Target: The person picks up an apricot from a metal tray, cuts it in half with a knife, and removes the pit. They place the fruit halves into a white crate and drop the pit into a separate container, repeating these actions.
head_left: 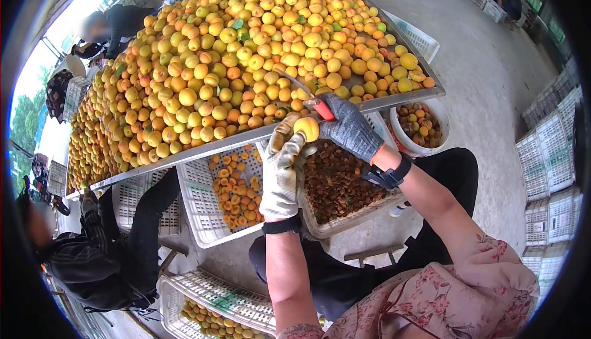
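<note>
My left hand (283, 167), in a pale, stained glove, has its fingers around a yellow apricot (306, 129) just off the metal table's front edge. Beside it my right hand (349, 125), in a grey glove, is closed on the red handle of a knife (323, 109); its thin curved blade points up and left over the heaped fruit. Below my hands sit a crate of dark brown pits (341, 182) and, to its left, a white crate (198, 200) with halved orange apricots (236, 192).
A metal table (246, 136) bears a large heap of apricots (246, 50). Right of the pits stands a white bucket (444, 139) with fruit. Stacked crates (545, 167) line the right side. Co-workers sit at the left, one in dark clothes (92, 265). Another crate (215, 299) lies below.
</note>
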